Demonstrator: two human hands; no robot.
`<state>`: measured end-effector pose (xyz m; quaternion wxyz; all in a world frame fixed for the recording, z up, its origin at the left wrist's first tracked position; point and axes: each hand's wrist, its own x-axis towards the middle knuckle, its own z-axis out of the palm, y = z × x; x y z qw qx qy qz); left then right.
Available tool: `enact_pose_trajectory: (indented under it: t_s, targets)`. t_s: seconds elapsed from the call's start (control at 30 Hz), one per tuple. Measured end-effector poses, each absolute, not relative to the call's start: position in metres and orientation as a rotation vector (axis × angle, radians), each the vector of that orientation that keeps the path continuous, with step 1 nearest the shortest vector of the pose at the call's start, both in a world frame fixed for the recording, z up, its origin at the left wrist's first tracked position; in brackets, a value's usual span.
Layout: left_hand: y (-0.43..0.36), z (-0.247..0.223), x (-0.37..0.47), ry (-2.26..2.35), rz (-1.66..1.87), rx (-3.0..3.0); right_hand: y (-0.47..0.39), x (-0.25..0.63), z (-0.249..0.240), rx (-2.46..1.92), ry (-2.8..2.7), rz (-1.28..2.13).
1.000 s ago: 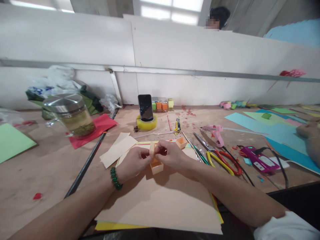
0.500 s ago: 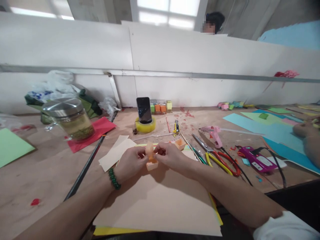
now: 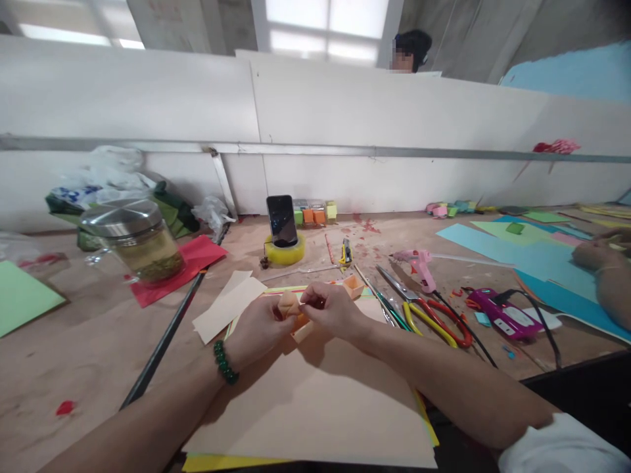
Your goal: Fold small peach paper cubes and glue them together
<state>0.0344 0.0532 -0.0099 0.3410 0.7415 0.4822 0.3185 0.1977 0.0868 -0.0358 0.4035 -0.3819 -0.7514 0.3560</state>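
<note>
My left hand [image 3: 259, 323], with a green bead bracelet at the wrist, pinches a small folded piece of peach paper [image 3: 302, 333]. From the other side my right hand [image 3: 331, 311] has its fingers bent and closed on the same piece. It looks like a partly formed little box; the fingers cover much of it. Just beyond my right hand stands a small open peach paper box [image 3: 353, 286]. Beneath both hands lies a stack of large peach sheets [image 3: 305, 414], with yellow edges showing.
Scissors [image 3: 424, 312], a pink glue gun [image 3: 417, 266] and a purple corded device [image 3: 505, 314] lie to the right. A phone [image 3: 281, 220] leans on a tape roll [image 3: 286, 251]. A tea jar [image 3: 142, 246] stands left. Another person's hand [image 3: 599, 256] is far right.
My right hand has shifted a little left over the paper piece, closer to my left hand. The piece's upright part now sits lower and more tilted. The view has moved slightly.
</note>
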Motion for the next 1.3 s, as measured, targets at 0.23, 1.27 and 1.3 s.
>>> enact_pose_trajectory:
  t_s: [0.23,1.27,1.3]
  targets:
    - [0.052,-0.010,0.034,1.341,0.813,1.931,0.086,0.197,-0.037,-0.920,-1.898,0.883]
    - [0.056,-0.015,0.029,1.348,1.052,1.885,0.105,0.202,-0.041,-0.833,-1.764,1.305]
    - [0.056,-0.015,0.029,1.364,1.025,1.868,0.105,0.202,-0.041,-0.835,-1.766,1.301]
